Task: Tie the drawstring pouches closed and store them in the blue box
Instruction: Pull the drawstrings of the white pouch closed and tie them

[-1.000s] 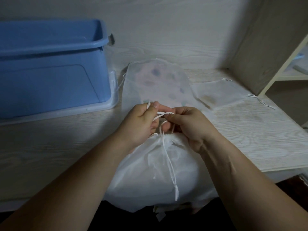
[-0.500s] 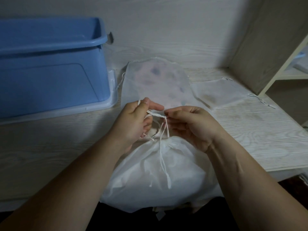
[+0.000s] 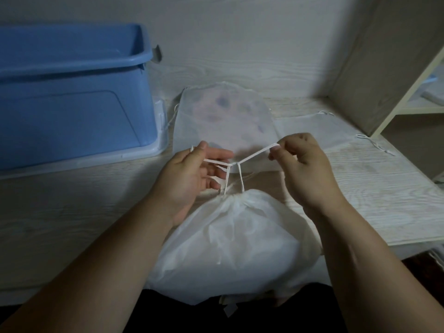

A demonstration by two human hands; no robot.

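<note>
A full white drawstring pouch (image 3: 235, 241) lies at the table's near edge, its mouth gathered shut. Above the mouth its white drawstring (image 3: 254, 155) is stretched taut into a knot between my hands. My left hand (image 3: 189, 174) pinches one cord end on the left; my right hand (image 3: 302, 162) pinches the other end on the right. Beyond them a flat translucent pouch (image 3: 221, 116) with blurred coloured spots lies on the table. Another flat pouch (image 3: 312, 131) lies to its right. The blue box (image 3: 72, 92) stands open at the far left.
The pale wood-grain table (image 3: 72, 212) runs to a wall behind. A wooden shelf unit (image 3: 394, 68) stands at the right. Loose cords (image 3: 374, 145) of the flat pouch trail near the right edge. The blue box sits on a white lid (image 3: 158, 145).
My hands have moved apart, the right one up and to the right, pulling the drawstring taut. The knot has tightened above the pouch's mouth.
</note>
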